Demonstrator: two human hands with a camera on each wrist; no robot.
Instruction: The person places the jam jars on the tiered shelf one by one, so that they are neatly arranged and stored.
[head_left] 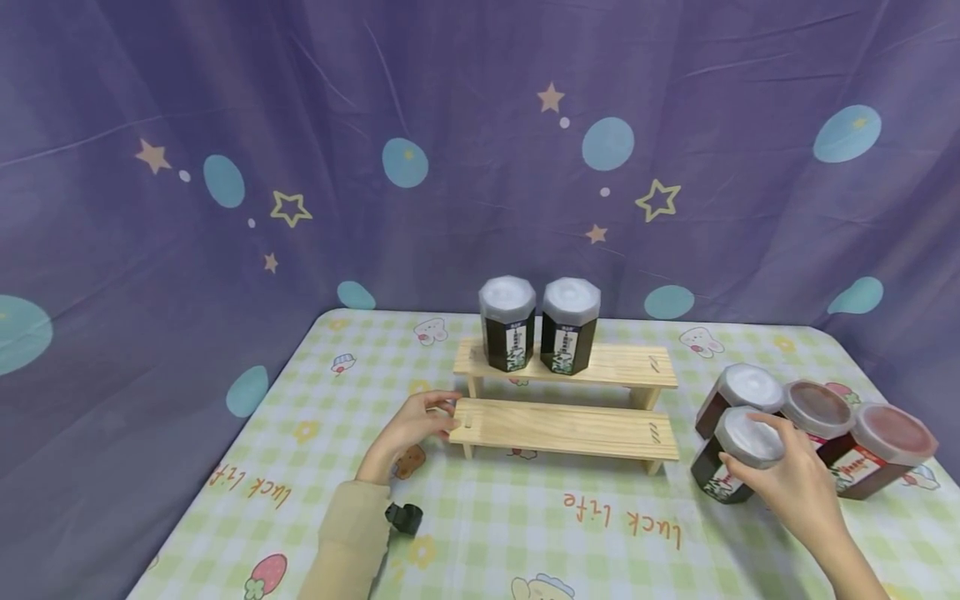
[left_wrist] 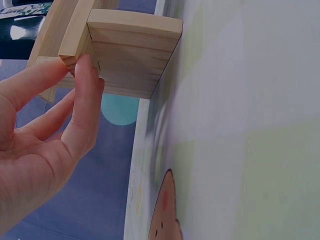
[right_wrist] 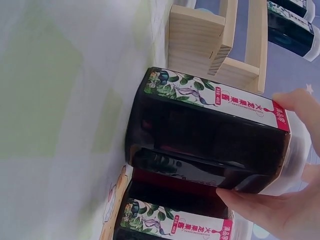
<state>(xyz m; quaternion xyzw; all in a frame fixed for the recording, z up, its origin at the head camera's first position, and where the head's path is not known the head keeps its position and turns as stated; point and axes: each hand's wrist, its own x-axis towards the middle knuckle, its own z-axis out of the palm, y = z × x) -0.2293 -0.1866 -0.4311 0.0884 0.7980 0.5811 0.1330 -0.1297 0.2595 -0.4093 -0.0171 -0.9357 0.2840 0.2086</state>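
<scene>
My right hand [head_left: 795, 479] grips a dark jar [head_left: 723, 471] near its whitish lid, thumb on one side and fingers on the other. In the right wrist view this jar [right_wrist: 210, 130] shows a white and pink label with leaves, its base close to the tablecloth. My left hand [head_left: 412, 425] pinches the left end of the lower board of a two-tier wooden shelf [head_left: 562, 425]. Thumb and fingertips meet at the board's corner [left_wrist: 75, 50] in the left wrist view. Two dark jars with whitish lids, a left one [head_left: 507, 325] and a right one [head_left: 570, 327], stand upright on the upper tier.
Right of the shelf, close by the held jar, stand a whitish-lidded jar [head_left: 738, 396], a brownish-lidded jar [head_left: 817, 408] and a reddish-lidded jar [head_left: 873, 454]. A green checked tablecloth [head_left: 480, 533] covers the table. Behind it hangs a purple curtain [head_left: 480, 225].
</scene>
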